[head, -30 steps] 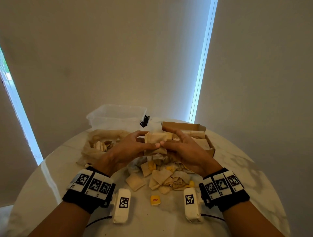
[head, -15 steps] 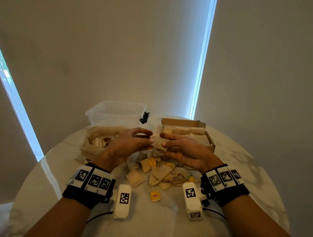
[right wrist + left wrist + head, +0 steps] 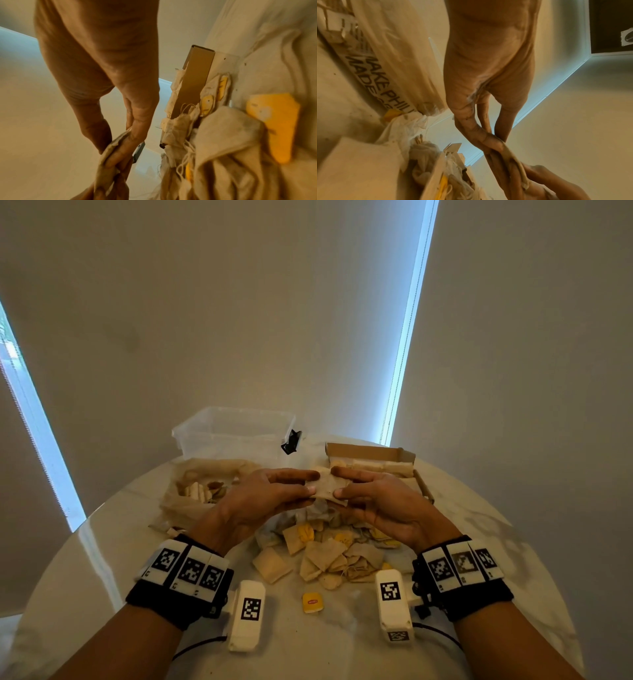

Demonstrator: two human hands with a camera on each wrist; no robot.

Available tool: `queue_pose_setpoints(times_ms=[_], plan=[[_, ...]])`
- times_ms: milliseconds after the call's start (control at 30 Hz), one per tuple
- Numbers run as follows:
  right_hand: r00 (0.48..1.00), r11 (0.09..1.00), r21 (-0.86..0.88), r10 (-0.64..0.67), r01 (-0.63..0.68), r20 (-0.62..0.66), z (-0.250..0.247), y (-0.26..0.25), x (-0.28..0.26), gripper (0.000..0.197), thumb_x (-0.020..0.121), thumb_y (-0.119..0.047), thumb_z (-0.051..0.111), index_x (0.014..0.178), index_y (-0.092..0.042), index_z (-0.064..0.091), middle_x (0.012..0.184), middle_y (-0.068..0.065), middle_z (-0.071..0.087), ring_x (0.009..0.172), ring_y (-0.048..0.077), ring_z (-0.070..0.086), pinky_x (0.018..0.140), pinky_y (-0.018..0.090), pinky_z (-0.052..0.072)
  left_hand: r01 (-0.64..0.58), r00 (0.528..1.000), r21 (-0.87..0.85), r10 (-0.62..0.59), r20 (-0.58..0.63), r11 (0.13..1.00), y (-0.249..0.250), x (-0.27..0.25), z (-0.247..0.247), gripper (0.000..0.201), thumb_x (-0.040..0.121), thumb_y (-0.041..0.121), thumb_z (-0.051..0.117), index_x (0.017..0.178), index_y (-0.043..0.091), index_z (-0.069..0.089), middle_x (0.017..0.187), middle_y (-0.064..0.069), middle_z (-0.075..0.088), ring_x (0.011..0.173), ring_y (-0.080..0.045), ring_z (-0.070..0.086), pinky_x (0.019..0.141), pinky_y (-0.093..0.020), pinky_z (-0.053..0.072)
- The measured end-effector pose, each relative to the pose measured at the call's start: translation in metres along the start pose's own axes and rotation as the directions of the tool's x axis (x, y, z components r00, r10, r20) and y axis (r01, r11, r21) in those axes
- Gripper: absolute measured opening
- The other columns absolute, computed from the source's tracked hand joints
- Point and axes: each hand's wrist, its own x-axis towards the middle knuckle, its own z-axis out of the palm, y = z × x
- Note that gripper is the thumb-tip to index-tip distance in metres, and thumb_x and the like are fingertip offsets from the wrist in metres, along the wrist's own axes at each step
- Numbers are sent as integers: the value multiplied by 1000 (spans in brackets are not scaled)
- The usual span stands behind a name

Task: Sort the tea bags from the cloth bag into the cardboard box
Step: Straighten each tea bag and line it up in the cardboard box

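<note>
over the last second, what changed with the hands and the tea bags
Both hands, left hand and right hand, went from gripping a thick stack of tea bags to pinching a thinner bundle between them. The loose pile, cloth bag and cardboard box stayed put.

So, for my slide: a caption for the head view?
Both hands, left hand and right hand, pinch a tea bag near the cardboard box.

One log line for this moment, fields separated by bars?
left hand: pinches tea bag | right hand: pinches same | cardboard box: partly filled
</note>
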Motion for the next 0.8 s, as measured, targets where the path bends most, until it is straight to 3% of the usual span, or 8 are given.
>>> queue_pose_setpoints(times_ms=[133, 233, 333, 467, 567, 667, 800], plan=[[996, 997, -61, -57, 53, -64, -10, -23, 0, 48, 91, 15, 67, 134, -7, 70, 131, 23, 70, 108, 36, 77, 83, 39, 67, -68, 998, -27, 67, -19, 997, -1, 4, -5, 30, 96, 0, 68, 124, 10, 75, 120, -11, 78, 109, -23, 76, 86, -25, 62], [979, 959, -270, -128, 82, -157, -26, -52, 4, 48, 90, 15, 69, 131, -9, 72, 132, 20, 66, 106, 35, 76, 80, 37, 67, -93, 995, -21, 92, -40, 995, -2, 5, -5, 27, 99, 7, 68, 123, 13, 75, 117, -7, 79, 109, -23, 76, 89, -27, 62], [966, 849, -529, -137, -1, -221, -41, -68, 15, 54, 87, 16, 71, 135, -9, 70, 135, 18, 61, 108, 35, 71, 74, 32, 66, -106, 993, 21, 106, -43, 994, -2, 3, -5, 22, 100, 11, 69, 120, 15, 76, 114, -6, 80, 106, -21, 77, 85, -27, 62], [974, 690, -709, -29, -144, -226, -52, -71, 33, 57, 86, 14, 72, 136, -14, 70, 135, 12, 55, 112, 35, 66, 85, 39, 66, -124, 991, 62, 127, -39, 990, -1, 2, -6, 20, 101, 14, 69, 118, 18, 77, 114, -4, 80, 106, -19, 77, 85, -27, 62], [978, 658, -734, 13, -166, -210, -54, -74, 44, 56, 86, 13, 72, 133, -18, 73, 134, 11, 54, 115, 38, 65, 92, 46, 65, -130, 990, 83, 133, -37, 988, 0, 1, -6, 22, 102, 15, 67, 121, 17, 76, 115, -2, 80, 107, -18, 76, 86, -28, 62], [979, 632, -756, 25, -171, -200, -51, -75, 50, 57, 87, 12, 72, 134, -20, 73, 133, 9, 52, 115, 36, 64, 90, 42, 65, -127, 991, 112, 131, -30, 986, -1, 1, -7, 23, 103, 17, 66, 123, 18, 75, 116, 0, 79, 107, -17, 76, 86, -28, 61], [968, 518, -820, 84, -244, -235, -53, -64, 58, 57, 84, 10, 75, 129, -25, 75, 140, 11, 47, 116, 37, 60, 89, 41, 66, -122, 992, 139, 127, -26, 983, -1, 1, -8, 23, 103, 19, 66, 124, 20, 75, 116, 3, 79, 107, -15, 76, 82, -25, 60]])
